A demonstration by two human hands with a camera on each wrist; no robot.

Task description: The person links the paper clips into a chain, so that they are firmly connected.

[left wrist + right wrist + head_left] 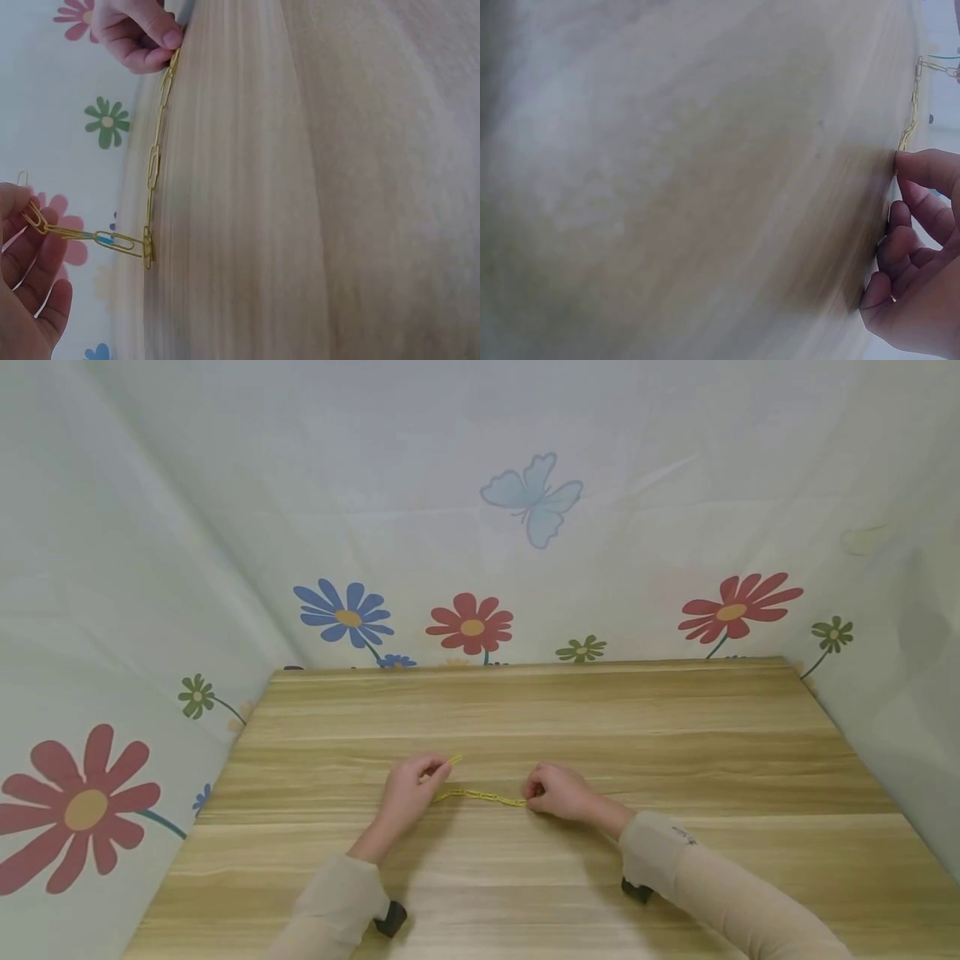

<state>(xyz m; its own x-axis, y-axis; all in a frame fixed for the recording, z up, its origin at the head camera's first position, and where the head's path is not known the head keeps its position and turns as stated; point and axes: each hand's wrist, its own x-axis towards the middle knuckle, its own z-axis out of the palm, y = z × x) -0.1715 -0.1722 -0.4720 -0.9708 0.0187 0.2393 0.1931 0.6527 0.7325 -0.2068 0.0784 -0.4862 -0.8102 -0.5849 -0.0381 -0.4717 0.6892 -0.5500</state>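
A chain of yellow paperclips (480, 795) lies stretched across the middle of the wooden table (525, 710). My left hand (441, 768) pinches its left end and lifts that end a little off the wood; in the left wrist view the chain (154, 165) bends up toward the left hand (30, 225), with one blue-marked clip in it. My right hand (531, 798) pinches the other end down at the table surface, fingers curled. In the right wrist view the right hand (911, 169) touches the chain (911, 112) with a fingertip.
A pale cloth printed with flowers (471, 625) and a butterfly (534, 497) walls the table at the back and on both sides. Bare wood stretches around both hands. Black wrist mounts (390, 918) sit under the sleeves.
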